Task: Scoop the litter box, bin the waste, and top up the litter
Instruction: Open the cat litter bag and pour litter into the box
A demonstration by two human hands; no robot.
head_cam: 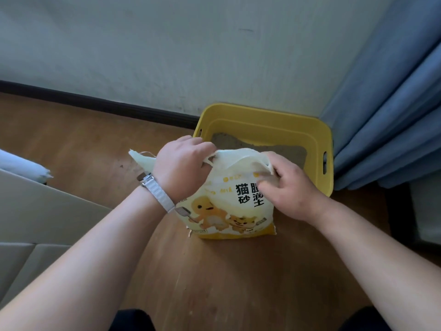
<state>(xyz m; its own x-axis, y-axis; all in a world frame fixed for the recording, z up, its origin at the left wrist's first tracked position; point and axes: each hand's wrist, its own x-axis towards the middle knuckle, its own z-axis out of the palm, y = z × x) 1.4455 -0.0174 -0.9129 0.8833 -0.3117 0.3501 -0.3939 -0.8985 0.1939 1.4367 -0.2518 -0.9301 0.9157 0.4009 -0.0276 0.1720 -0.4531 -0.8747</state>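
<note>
From the head view, the left grip, a bare hand, is clamped on the top left corner of the litter bag, its fingers curled round the gathered edge. A loose flap of the bag sticks out past the far side of its wrist. The right grip, also bare, is closed on the bag's top right edge, fingers bent down over the printed front. Between the two grips the bag's mouth bulges upward. Below them the bag stands upright on the wooden floor. Just beyond both grips sits the yellow litter box, set against the wall, with grey litter inside. A white watch strap circles the left wrist. A blue curtain hangs outside the right grip, and pale cardboard lies outside the left.
</note>
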